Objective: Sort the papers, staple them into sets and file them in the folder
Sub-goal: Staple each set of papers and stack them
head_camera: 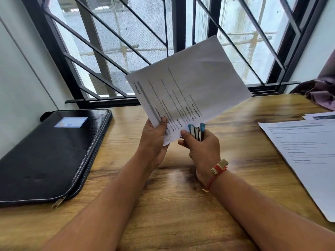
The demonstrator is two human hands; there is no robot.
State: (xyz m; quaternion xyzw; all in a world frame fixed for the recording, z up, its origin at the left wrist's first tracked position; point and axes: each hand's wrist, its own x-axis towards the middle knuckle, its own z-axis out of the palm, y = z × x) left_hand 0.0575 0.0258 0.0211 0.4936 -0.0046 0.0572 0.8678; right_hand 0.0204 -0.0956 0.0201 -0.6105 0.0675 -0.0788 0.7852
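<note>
One set of papers (188, 84) is raised over the desk (172, 196), left hand (154, 140) pinching its corner while the right hand (203, 149) grips a stapler (196, 131) at the edge. More sheets (304, 156) wait unstapled on the right; the black zip folder (49, 151) lies closed, so filing looks unstarted.

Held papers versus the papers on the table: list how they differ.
The held papers are raised and tilted above the table; the papers on the table lie flat. The left hand grips the held papers, while the right hand holds a stapler at their corner; nothing touches the papers on the table. Both are white printed sheets.
</note>
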